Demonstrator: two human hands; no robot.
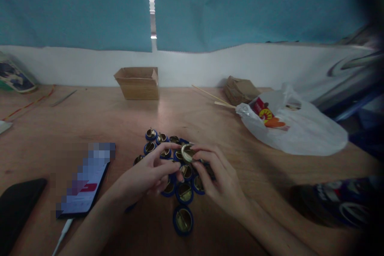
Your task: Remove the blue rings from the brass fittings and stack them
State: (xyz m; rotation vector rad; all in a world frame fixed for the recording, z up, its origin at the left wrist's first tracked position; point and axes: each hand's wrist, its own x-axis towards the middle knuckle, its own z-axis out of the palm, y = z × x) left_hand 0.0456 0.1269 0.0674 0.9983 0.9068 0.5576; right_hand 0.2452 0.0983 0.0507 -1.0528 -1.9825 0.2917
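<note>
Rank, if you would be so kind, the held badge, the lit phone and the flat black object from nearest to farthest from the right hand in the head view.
1. Held badge: at the right hand.
2. Lit phone: off to its left.
3. Flat black object: left edge.

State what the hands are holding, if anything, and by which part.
Right hand: a round badge piece, by its rim. The left hand's index finger is at the opposite edge; contact there cannot be told.
</note>
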